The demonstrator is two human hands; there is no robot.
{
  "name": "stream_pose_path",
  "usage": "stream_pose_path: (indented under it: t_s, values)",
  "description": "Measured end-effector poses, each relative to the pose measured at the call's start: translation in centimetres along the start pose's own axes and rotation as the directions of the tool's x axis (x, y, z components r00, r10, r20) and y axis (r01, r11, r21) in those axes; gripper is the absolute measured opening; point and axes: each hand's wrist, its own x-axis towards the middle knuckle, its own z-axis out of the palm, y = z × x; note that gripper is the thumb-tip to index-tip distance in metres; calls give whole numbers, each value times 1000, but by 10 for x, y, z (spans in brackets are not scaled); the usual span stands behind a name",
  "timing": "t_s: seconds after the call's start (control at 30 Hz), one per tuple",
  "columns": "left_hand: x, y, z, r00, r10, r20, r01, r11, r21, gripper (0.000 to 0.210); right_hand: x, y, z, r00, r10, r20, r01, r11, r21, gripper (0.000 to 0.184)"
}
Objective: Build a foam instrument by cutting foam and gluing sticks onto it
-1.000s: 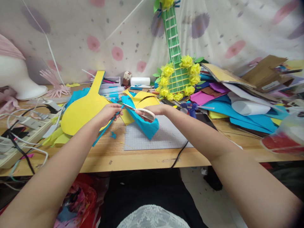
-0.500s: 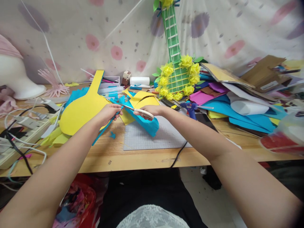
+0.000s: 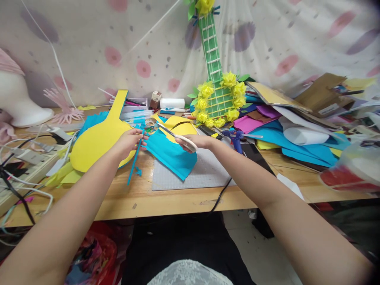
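Note:
My left hand [image 3: 133,141] is closed on a narrow blue paper strip [image 3: 133,168], which hangs down toward the table's front. My right hand [image 3: 197,141] grips scissors [image 3: 185,141] with pale handles, their blades pointing left toward my left hand but apart from it. Below the blades, a wider piece of blue crepe-like paper [image 3: 175,156] lies partly over the grey cutting mat [image 3: 202,174]. Left of my left hand is a yellow guitar-like cutout [image 3: 97,142] with a blue edge. A small blue scrap [image 3: 138,171] rests near the strip.
A green paper guitar [image 3: 212,51] with yellow flowers [image 3: 204,91] stands against the curtain. A blue glue gun [image 3: 234,138] and stacked coloured sheets [image 3: 308,148] are at right. A power strip [image 3: 26,176] with cables lies left; a plastic cup [image 3: 353,166] sits far right.
The scissors have moved right, away from my left hand. The wider blue paper now lies flatter and apart from the strip, whose lower end has swung right. The view has shifted slightly.

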Motion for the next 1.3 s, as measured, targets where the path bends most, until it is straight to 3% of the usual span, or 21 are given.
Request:
stream_pose_path:
  t_s: [0.1, 0.2, 0.3, 0.47, 0.6, 0.73, 0.87, 1.0, 1.07, 1.2, 1.3]
  values:
    - [0, 4, 0, 999, 26, -45, -30, 996, -86, 5, -12, 11, -8, 956, 144, -255, -226, 916, -331, 55]
    - [0, 7, 10, 999, 27, -22, -31, 974, -225, 15, -19, 26, -12, 829, 257, -497, -512, 706, -489, 53]
    - [-1, 9, 25, 997, -55, 52, 71, 924, -375, 17, -22, 39, -12, 750, 325, -577, -633, 605, -482, 51]
    - [-1, 0, 46, 980, -137, 142, 194, 797, -572, 13, -19, 54, -10, 710, 295, -639, -671, 559, -487, 50]
    - [5, -10, 54, 984, -142, 108, 177, 713, -678, 20, -17, 52, -4, 697, 146, -702, -639, 572, -514, 39]
    - [7, -16, 61, 991, -113, 73, 128, 613, -780, 22, -14, 37, 6, 694, -72, -716, -505, 661, -556, 27]
    - [7, -21, 69, 993, -111, 48, 97, 491, -866, 19, -12, 25, 15, 708, -57, -704, -394, 795, -461, 19]
    - [10, -29, 77, 996, -81, -27, 3, 345, -939, 21, -10, 12, 34, 869, -92, -487, -81, 943, -322, 23]
    - [13, -34, 81, 995, -80, -57, -32, 282, -959, 23, -7, 7, 49, 908, -119, -401, 8, 963, -268, 28]
    - [17, -41, 85, 995, -46, -93, -81, 225, -971, 28, 2, 7, 71, 879, -140, -457, 22, 967, -255, 15]
    - [18, -46, 85, 992, 9, -130, -128, 256, -958, 29, 7, 14, 75, 855, -189, -484, 46, 956, -291, 12]
